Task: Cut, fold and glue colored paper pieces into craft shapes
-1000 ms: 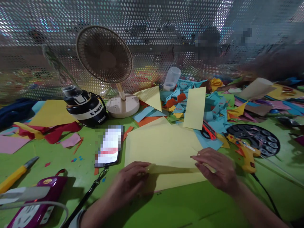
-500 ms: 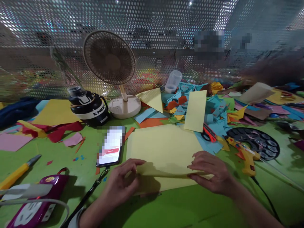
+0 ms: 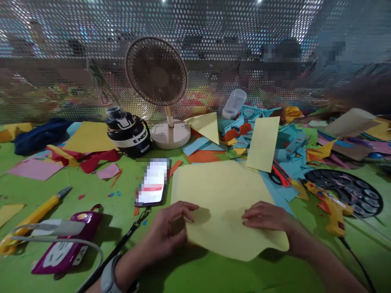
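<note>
A pale yellow sheet of paper (image 3: 220,185) lies in front of me, its near part raised off the green table and curling at the front edge. My left hand (image 3: 171,224) grips its left side, fingers on top and thumb beneath. On the right side, my right hand (image 3: 271,219) holds the sheet with fingertips over the paper; the thumb is hidden below it. Blue paper (image 3: 279,199) shows from under the sheet's right edge. A narrow yellow paper strip (image 3: 263,144) lies across the far right corner, beside red-handled scissors (image 3: 281,175).
A phone (image 3: 154,183) lies left of the sheet, behind it a black bottle (image 3: 130,136) and a fan (image 3: 169,132). At left are a purple power strip (image 3: 71,240) and a yellow cutter (image 3: 39,215). A yellow glue gun (image 3: 332,207) and black tray (image 3: 363,191) sit right. Paper scraps cover the back.
The near part of the yellow sheet, bent up between my hands before, now spreads toward me with a curved front edge. The view has shifted left, so things appear farther right.
</note>
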The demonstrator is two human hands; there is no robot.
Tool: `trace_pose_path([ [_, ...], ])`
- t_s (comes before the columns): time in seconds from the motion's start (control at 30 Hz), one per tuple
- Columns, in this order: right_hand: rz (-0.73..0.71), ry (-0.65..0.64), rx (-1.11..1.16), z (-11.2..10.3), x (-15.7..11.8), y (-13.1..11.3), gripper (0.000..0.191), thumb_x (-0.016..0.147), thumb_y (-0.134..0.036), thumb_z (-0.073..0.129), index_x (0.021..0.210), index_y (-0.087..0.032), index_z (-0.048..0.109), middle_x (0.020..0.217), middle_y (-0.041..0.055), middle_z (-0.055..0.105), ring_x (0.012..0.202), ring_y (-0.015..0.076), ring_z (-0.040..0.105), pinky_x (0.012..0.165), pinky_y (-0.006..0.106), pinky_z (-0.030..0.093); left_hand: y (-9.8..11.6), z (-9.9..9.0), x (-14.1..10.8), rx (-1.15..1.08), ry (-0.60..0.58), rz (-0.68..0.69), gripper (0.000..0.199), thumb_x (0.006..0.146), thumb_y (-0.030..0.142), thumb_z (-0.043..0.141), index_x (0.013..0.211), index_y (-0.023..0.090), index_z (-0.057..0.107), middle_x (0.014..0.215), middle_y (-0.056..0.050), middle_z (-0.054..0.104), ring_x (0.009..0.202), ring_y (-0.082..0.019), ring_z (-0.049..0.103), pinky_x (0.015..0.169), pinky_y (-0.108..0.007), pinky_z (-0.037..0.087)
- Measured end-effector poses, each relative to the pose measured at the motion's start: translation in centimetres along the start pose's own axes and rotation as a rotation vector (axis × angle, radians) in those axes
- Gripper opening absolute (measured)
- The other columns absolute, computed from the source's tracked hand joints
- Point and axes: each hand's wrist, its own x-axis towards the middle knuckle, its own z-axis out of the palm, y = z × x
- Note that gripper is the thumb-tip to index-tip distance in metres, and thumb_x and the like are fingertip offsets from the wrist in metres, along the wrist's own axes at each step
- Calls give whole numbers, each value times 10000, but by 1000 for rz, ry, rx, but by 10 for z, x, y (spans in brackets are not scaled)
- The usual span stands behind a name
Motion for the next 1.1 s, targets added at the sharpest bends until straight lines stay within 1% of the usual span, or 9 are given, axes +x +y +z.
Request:
trace_pose_path([
  [0.1, 20, 16, 29, 1, 0, 1, 334, 868, -368, 601, 1174, -236, 628, 989, 120, 702, 880, 216, 654, 739, 332, 512, -2, 0, -1, 3, -59, 85, 351, 745, 235, 730, 1077, 228, 617, 1184, -91, 677, 1111, -241, 622, 929, -396, 509],
  [0.23, 24, 39, 20, 3, 0, 0, 290, 867, -325, 607, 1139, -231, 642, 970, 117, 706, 864, 212, 660, 715, 320, 515, -7, 1, -2, -10, -92, 147, 156, 803, 207, 673, 958, 225, 678, 1140, -79, 705, 1112, -220, 629, 1072, -464, 397],
  [0.4, 43, 81, -17, 4, -1, 1, 262, 853, -252, 621, 1114, -252, 655, 965, 90, 729, 880, 208, 677, 765, 324, 536, -13, 5, 1, -3, -48, 85, 105, 850, 188, 610, 780, 205, 685, 1039, -70, 739, 1014, -184, 673, 1047, -432, 436],
  [0.57, 135, 139, 1, 11, -2, 4, 149, 872, -216, 619, 990, -255, 701, 880, 46, 743, 832, 173, 684, 732, 279, 549, -11, 7, 3, -15, -46, -11, 108, 841, 262, 645, 899, 234, 732, 1039, -43, 743, 990, -183, 676, 1061, -450, 419],
  [0.63, 207, 177, -1, 13, -3, 4, 122, 887, -265, 606, 934, -250, 718, 846, 38, 735, 793, 168, 682, 695, 268, 546, -7, 7, 3, -42, -30, -76, 145, 835, 284, 649, 938, 220, 728, 1017, -56, 744, 944, -190, 683, 977, -414, 493],
  [0.7, 322, 268, -29, 13, -2, 2, 169, 892, -341, 593, 846, -241, 722, 780, 23, 712, 712, 161, 667, 633, 253, 532, -3, 7, 4, -94, -25, -184, 178, 849, 325, 629, 924, 191, 720, 941, -74, 746, 798, -180, 690, 742, -322, 575],
  [0.8, 568, 387, -53, 10, 0, -1, 382, 866, -515, 569, 633, -220, 637, 601, -10, 593, 559, 136, 570, 507, 231, 463, 2, 6, 4, -150, -27, -290, 260, 874, 383, 583, 782, 174, 708, 745, -46, 710, 574, -131, 606, 477, -221, 478],
  [0.9, 726, 404, -26, 8, 3, -3, 516, 830, -635, 534, 542, -208, 500, 525, -34, 432, 505, 111, 443, 446, 220, 371, 3, 6, 5, -150, 3, -306, 319, 868, 406, 578, 682, 169, 684, 634, -12, 638, 516, -105, 515, 439, -200, 395],
  [1.1, 742, 358, -12, 9, 5, -2, 533, 844, -638, 499, 542, -203, 440, 556, -41, 337, 528, 104, 367, 480, 224, 324, 2, 6, 5, -127, 12, -316, 364, 868, 436, 570, 629, 174, 651, 578, 11, 558, 513, -102, 462, 444, -200, 361],
])
